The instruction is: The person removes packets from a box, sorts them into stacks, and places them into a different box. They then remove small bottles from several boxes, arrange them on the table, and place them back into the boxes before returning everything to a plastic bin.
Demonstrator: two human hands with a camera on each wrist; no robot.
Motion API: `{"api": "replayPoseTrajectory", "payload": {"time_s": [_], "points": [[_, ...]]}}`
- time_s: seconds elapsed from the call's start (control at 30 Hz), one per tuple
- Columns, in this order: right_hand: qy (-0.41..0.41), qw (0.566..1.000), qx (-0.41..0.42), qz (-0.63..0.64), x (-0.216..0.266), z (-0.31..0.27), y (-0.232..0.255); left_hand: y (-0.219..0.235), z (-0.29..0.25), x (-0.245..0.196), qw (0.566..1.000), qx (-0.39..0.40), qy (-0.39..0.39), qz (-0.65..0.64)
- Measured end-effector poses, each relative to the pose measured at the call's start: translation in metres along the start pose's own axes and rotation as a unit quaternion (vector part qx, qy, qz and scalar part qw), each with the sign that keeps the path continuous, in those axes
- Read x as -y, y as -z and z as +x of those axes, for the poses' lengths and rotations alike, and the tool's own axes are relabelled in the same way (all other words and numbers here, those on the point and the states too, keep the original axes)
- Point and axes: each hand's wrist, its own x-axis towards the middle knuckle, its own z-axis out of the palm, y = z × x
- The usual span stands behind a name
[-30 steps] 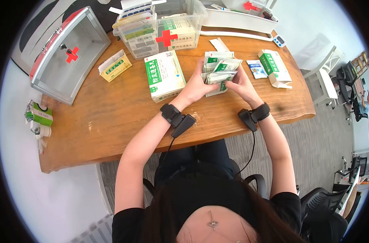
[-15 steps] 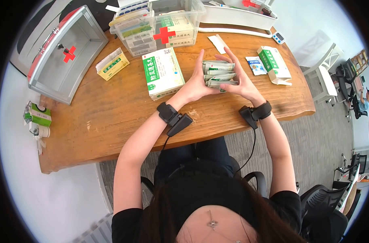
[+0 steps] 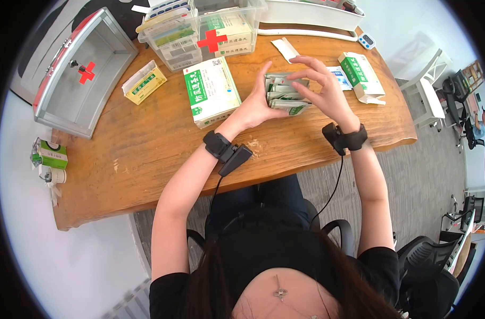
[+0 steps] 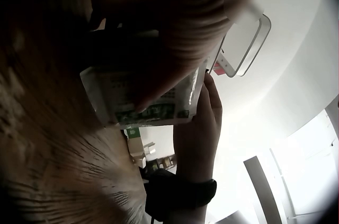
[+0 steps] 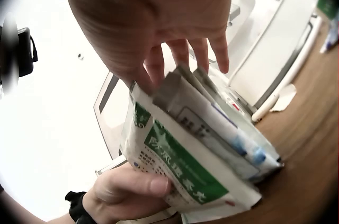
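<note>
A bundle of white and green medicine sachets stands on edge over the table between the two hands. My left hand grips the bundle from the left, its thumb across the near side. The right wrist view shows that thumb pressed on the front sachet, with a blue-marked sachet behind it. My right hand hovers at the bundle's right, fingers spread and bent a little, fingertips right by the sachets' upper edges. A white and green medicine box lies just left of my left hand.
A yellow box and a clear bin of boxes stand farther left and back. At the right lie another green and white box, a blue and white packet and a timer. A white paper piece lies behind the bundle.
Both hands first held the sachets, then squared the bundle between their palms. My right hand has since moved off to the right and up, while my left hand still holds the bundle.
</note>
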Motion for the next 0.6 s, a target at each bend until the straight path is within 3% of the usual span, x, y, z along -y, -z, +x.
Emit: {"api": "replayPoseTrajectory", "payload": {"time_s": [0.07, 0.33, 0.4, 0.53, 0.6], "points": [[0.067, 0.99, 0.035, -0.122, 0.005, 0.005, 0.008, 0.0, 0.0, -0.002, 1.0, 0.004, 0.006, 0.005], [0.076, 0.984, 0.082, -0.141, 0.012, 0.022, 0.006, 0.001, -0.002, -0.005, 1.0, 0.014, 0.014, -0.008], [0.042, 0.984, 0.117, -0.129, 0.01, 0.022, 0.006, 0.002, -0.002, -0.009, 1.0, 0.019, 0.023, -0.006], [-0.002, 0.993, 0.107, -0.044, 0.004, 0.021, 0.009, 0.002, -0.003, -0.015, 0.999, 0.018, 0.043, 0.0], [-0.064, 0.993, 0.098, -0.031, 0.004, 0.02, 0.013, 0.002, -0.003, -0.014, 0.999, 0.017, 0.042, 0.001]]}}
